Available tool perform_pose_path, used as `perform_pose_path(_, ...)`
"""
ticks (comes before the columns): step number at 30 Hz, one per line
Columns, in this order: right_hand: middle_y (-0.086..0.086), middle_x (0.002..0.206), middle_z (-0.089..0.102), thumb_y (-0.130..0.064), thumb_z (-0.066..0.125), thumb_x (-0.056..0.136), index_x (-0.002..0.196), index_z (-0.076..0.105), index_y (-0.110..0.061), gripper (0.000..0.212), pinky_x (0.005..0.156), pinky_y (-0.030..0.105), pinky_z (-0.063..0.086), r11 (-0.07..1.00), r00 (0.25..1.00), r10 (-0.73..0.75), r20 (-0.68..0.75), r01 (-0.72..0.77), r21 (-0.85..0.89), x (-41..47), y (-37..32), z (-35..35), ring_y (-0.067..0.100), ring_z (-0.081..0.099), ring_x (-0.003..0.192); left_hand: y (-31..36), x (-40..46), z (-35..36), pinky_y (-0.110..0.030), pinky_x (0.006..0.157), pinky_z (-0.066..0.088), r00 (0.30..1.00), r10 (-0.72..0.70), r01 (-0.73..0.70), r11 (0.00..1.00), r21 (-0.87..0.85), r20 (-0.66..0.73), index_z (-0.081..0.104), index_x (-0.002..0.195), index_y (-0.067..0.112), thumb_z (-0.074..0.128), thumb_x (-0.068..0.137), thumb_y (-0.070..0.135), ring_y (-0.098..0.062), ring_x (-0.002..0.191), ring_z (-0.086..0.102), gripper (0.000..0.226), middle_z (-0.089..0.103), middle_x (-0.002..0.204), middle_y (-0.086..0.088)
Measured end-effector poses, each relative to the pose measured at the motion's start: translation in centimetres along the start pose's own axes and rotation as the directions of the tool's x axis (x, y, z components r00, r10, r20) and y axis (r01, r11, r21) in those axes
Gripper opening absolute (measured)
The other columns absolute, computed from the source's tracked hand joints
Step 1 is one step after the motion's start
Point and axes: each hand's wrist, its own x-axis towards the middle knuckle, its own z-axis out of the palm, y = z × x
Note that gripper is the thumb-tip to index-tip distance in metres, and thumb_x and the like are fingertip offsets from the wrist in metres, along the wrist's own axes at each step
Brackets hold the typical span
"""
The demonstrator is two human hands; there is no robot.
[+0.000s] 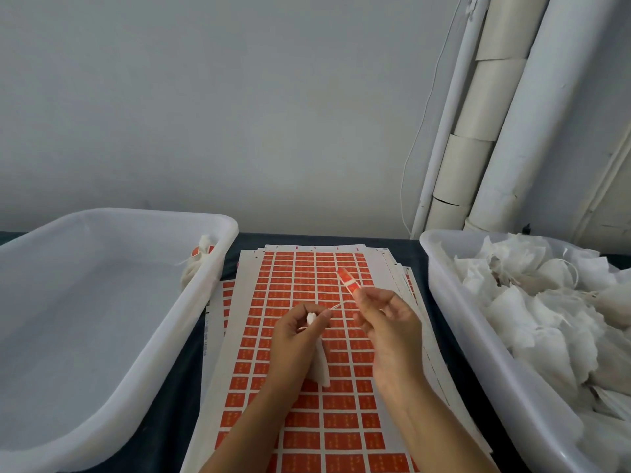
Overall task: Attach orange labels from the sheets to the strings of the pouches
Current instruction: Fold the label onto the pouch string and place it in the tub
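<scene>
My two bare hands work above a stack of orange label sheets (307, 397) that runs from the near edge of the dark surface (170, 431) toward the far wall. My left hand (295, 336) has its fingers curled around a small white pouch (319, 367), the gathered top showing at my thumb and the fabric body hanging below my palm toward the sheets. From that top the pouch's string (336, 306) runs up and right, taut, to my right hand (386, 322). My right fingers pinch one orange label (348, 283) at its near end, right where the string meets them; the label stands tilted up and to the left above the sheets. Whether it is already stuck to the string I cannot tell.

To the left sits a white plastic tub (112, 377), and in its far right corner lies a finished pouch (201, 256) with an orange label showing beside it. To the right, a second white tub (471, 339) is heaped with white pouches (553, 302), strings trailing among them. The label sheets lie between the two tubs, the top sheet's grid of orange rectangles largely full.

Beyond the surface rises a pale wall (239, 114), with white pipes (505, 124) and a thin white cable (415, 145) running up at the far right.
</scene>
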Motion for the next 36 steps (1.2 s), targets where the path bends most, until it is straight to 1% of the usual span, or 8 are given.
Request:
perform_pose_path(5,-0.009,0.080,0.072,-0.029,0.070,0.078,0.088,0.069,-0.021,0.013,0.069,0.023,0.056,0.999,0.999,0.032,-0.001,-0.032,0.005,-0.5,1.9,0.3,0.013,0.069,0.079,-0.1,0.2,0.0,-0.030,0.076,0.054,1.000,0.010,-0.010,1.000,-0.018,0.002,0.071,0.083,0.021,0.065,0.087,0.027,-0.013,0.082,0.067,0.010,0.071,0.083,0.007)
perform_pose_path(7,-0.012,0.081,0.071,-0.032,0.069,0.079,0.088,0.068,-0.022,0.013,0.068,0.020,0.055,0.999,0.999,0.041,-0.014,-0.041,-0.020,-0.5,2.3,0.1,0.012,0.068,0.080,-0.2,0.2,0.0,-0.027,0.075,0.053,1.000,0.003,-0.003,1.000,-0.014,-0.011,0.071,0.083,0.023,0.066,0.086,0.028,-0.010,0.081,0.067,0.009,0.071,0.082,0.010)
perform_pose_path(10,-0.006,0.080,0.072,-0.028,0.068,0.081,0.089,0.069,-0.020,0.012,0.072,0.027,0.057,0.997,0.997,0.082,-0.006,-0.082,0.009,-0.6,2.8,-0.2,0.016,0.069,0.079,-0.3,0.3,0.0,-0.022,0.071,0.050,1.000,0.007,-0.007,1.000,-0.004,-0.016,0.072,0.083,0.024,0.067,0.085,0.029,-0.004,0.079,0.066,0.008,0.071,0.081,0.013)
perform_pose_path(15,-0.004,0.082,0.072,-0.030,0.066,0.081,0.090,0.069,-0.018,0.016,0.075,0.030,0.057,0.992,0.992,0.127,0.013,-0.127,0.010,-0.6,3.2,-0.3,0.017,0.069,0.081,-0.3,0.2,-0.1,-0.008,0.058,0.046,0.999,0.041,-0.040,0.998,0.038,-0.012,0.071,0.081,0.028,0.068,0.085,0.030,0.002,0.079,0.064,0.005,0.070,0.080,0.018)
perform_pose_path(18,-0.001,0.085,0.073,-0.029,0.066,0.082,0.090,0.070,-0.017,0.015,0.078,0.034,0.057,0.984,0.984,0.173,0.035,-0.174,0.030,-0.6,3.3,-0.1,0.019,0.069,0.084,-0.3,0.2,-0.1,-0.002,0.058,0.044,0.998,0.054,-0.053,0.998,0.034,-0.010,0.071,0.080,0.028,0.068,0.084,0.026,0.003,0.079,0.064,0.005,0.070,0.080,0.019)
perform_pose_path(24,-0.001,0.087,0.073,-0.027,0.067,0.082,0.091,0.070,-0.016,0.015,0.069,0.025,0.055,0.982,0.982,0.185,0.043,-0.187,0.033,-0.7,3.4,0.1,0.018,0.069,0.084,-0.4,0.2,0.0,-0.002,0.057,0.043,0.999,0.051,-0.051,0.998,0.035,0.000,0.070,0.078,0.027,0.067,0.085,0.022,0.002,0.076,0.063,0.009,0.069,0.076,0.018)
perform_pose_path(32,0.000,0.087,0.072,-0.025,0.068,0.082,0.091,0.070,-0.015,0.013,0.070,0.028,0.056,0.979,0.979,0.201,0.022,-0.202,0.030,-0.4,3.6,0.1,0.018,0.068,0.083,-0.2,0.1,0.0,-0.002,0.057,0.044,0.999,0.046,-0.046,0.998,0.033,0.012,0.071,0.076,0.029,0.067,0.086,0.023,0.003,0.077,0.063,0.012,0.070,0.078,0.019)
perform_pose_path(36,0.000,0.087,0.072,-0.026,0.068,0.082,0.091,0.070,-0.016,0.014,0.074,0.030,0.056,0.981,0.981,0.196,0.015,-0.196,0.011,-0.3,3.9,0.1,0.018,0.068,0.083,-0.3,0.2,0.0,-0.008,0.060,0.044,1.000,0.028,-0.028,0.999,0.044,0.000,0.071,0.081,0.028,0.067,0.085,0.026,0.004,0.079,0.063,0.006,0.070,0.080,0.021)
